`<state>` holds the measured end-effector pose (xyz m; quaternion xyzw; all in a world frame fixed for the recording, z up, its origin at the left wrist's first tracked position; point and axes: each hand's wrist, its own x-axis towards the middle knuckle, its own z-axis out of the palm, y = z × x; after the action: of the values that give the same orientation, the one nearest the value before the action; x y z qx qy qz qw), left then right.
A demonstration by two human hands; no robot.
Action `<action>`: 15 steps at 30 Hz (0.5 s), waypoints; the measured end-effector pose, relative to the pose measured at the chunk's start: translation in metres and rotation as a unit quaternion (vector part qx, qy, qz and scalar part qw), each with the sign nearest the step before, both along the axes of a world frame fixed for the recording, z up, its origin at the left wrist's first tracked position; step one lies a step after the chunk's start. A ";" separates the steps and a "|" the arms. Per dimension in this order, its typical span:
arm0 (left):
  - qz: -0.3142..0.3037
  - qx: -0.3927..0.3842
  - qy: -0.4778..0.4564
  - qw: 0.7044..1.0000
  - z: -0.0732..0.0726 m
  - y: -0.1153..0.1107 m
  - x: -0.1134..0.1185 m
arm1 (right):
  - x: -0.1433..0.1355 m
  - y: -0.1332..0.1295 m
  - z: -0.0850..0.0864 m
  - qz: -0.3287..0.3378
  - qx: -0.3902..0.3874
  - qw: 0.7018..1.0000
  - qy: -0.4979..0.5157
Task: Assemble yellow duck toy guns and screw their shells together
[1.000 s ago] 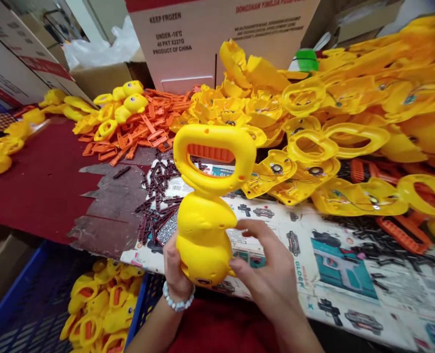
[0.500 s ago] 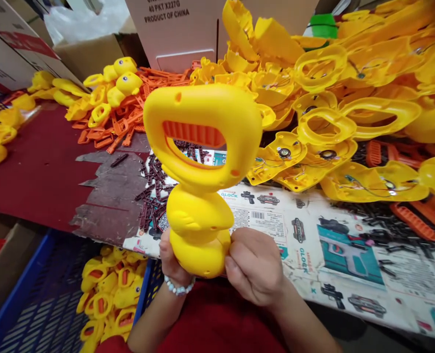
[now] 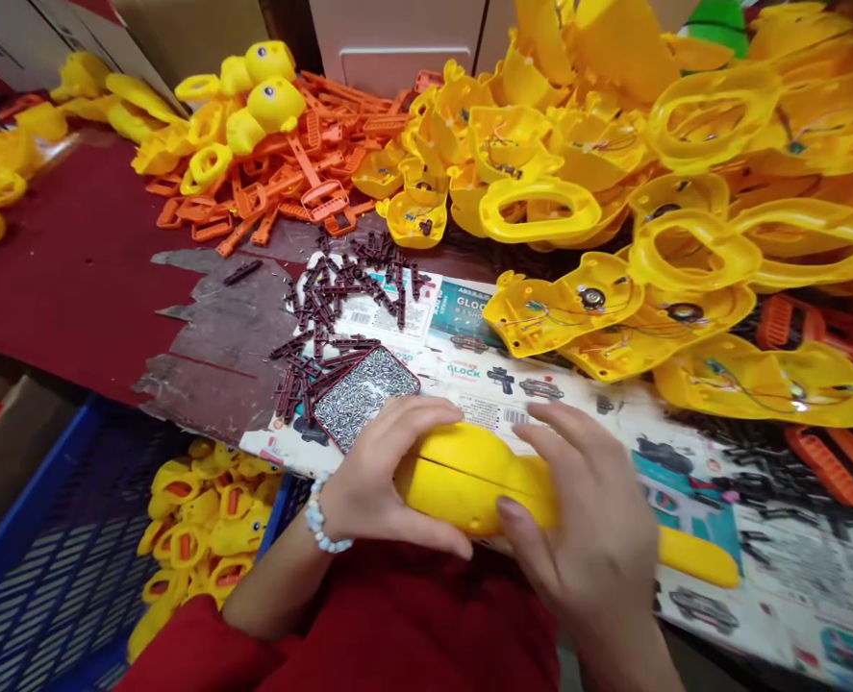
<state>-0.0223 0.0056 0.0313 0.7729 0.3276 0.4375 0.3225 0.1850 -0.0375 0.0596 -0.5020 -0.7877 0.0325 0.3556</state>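
Both hands' fingers (image 3: 426, 415) hide most of the yellow duck toy (image 3: 469, 476).

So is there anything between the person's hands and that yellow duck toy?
No, nothing visible. The left hand and the right hand both grip the yellow duck toy directly, lying at the table's near edge.

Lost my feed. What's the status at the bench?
Left hand and right hand both clamped on yellow duck toy, lying flat at table edge. Screw tray just behind.
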 end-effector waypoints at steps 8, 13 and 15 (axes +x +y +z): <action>-0.009 -0.071 -0.041 0.997 -0.009 -0.010 0.018 | -0.013 0.010 -0.007 0.019 -0.003 0.991 -0.134; 0.046 -0.036 -0.076 0.995 -0.007 -0.008 0.024 | -0.016 0.007 -0.005 0.006 -0.004 0.991 -0.136; 0.057 -0.023 -0.084 0.995 -0.007 -0.007 0.025 | -0.017 0.006 -0.006 -0.003 -0.002 0.996 -0.095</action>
<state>0.0032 -0.0014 0.0242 0.7059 0.3530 0.5108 0.3409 0.1676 -0.0317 0.0534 -0.5058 -0.8164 -0.0141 0.2784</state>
